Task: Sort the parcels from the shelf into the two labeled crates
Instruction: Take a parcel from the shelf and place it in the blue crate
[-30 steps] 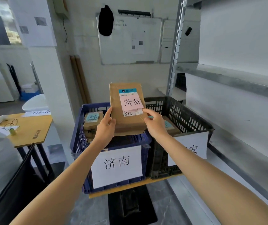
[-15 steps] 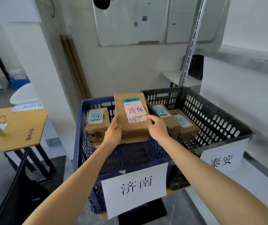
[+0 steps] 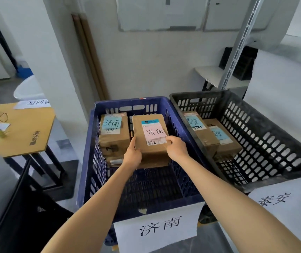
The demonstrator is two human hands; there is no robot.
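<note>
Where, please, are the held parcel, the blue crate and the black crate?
held parcel (image 3: 154, 132): head view, on its pink label.
blue crate (image 3: 127, 101): head view, on its far rim.
black crate (image 3: 266, 136): head view, on its right wall.

parcel (image 3: 153, 156): brown cardboard, matt, creased; pink paper label | blue crate (image 3: 131, 101): perforated plastic, dull, scuffed | black crate (image 3: 200, 93): perforated plastic, matt | paper sign (image 3: 157, 229), lower centre: white, smooth, matt | counter (image 3: 27, 128), left of frame: pale wood, smooth, low sheen | shelf upright (image 3: 242, 42), upper right: grey metal, faint gloss
</note>
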